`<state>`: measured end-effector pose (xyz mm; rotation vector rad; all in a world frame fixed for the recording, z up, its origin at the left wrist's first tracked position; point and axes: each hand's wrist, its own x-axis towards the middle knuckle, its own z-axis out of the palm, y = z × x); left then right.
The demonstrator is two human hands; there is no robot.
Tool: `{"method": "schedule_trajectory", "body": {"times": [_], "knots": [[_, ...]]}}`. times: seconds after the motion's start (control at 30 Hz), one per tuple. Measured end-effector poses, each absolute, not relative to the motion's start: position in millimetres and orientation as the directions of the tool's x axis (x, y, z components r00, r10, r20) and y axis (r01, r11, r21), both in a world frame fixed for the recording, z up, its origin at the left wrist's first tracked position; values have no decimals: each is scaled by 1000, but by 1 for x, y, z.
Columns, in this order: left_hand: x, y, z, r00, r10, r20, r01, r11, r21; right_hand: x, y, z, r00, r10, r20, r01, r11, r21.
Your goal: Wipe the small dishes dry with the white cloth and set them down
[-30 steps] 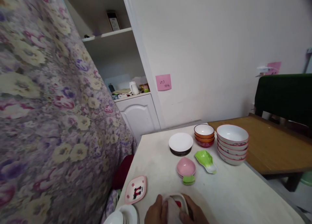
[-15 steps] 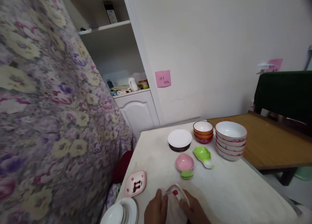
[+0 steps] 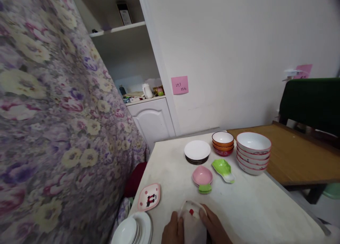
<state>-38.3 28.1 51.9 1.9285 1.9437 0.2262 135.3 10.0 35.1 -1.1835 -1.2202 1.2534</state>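
A bare white wall (image 3: 225, 49) fills most of what is ahead of me, a floral curtain (image 3: 58, 137) hangs down my left side, and the white-topped table (image 3: 167, 162) stretches away in front, with a brown wooden table (image 3: 287, 155) past its right edge. Far right on my table stands the stack of red-rimmed white bowls (image 3: 253, 155); just left of it are the nested orange bowls (image 3: 223, 145), then the stack of dark-sided plates (image 3: 197, 150). White crockery (image 3: 145, 222) sits by the near left corner, cut off at the bottom of my view. My two hands are close together at the near edge: the left hand (image 3: 173, 230) curls narrowly onto the pale cloth (image 3: 195, 233), and the right hand (image 3: 214, 224) grips the right rim of the off-white dish (image 3: 187, 208) with its thumb over the edge. That dish lies between them, its far end poking out beyond my fingers; the cloth hides the near part, so I cannot tell its long axis, though the bare rim is nearer my right hand. Straight beyond it is the pink dish (image 3: 202, 175) with its green tab, the green leaf-shaped dish (image 3: 223, 169) to the right, the pink-rimmed cat dish (image 3: 149, 197) to the left. Smallest is a red patch (image 3: 191, 211) inside the held dish.
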Motion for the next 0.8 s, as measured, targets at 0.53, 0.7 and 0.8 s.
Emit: {"method": "schedule_trajectory", "body": {"times": [0.53, 0.7, 0.8], "knots": [[-41, 30, 55, 10, 985, -172, 929, 54, 365, 128, 16, 32, -80, 994, 70, -62, 65, -996], [-47, 34, 70, 190, 973, -134, 934, -137, 330, 132, 16, 34, -142, 986, 92, -85, 80, -993], [-45, 42, 87, 290, 947, -141, 941, -254, 224, 133, 18, 30, -208, 968, 140, -90, 124, -988]]}}
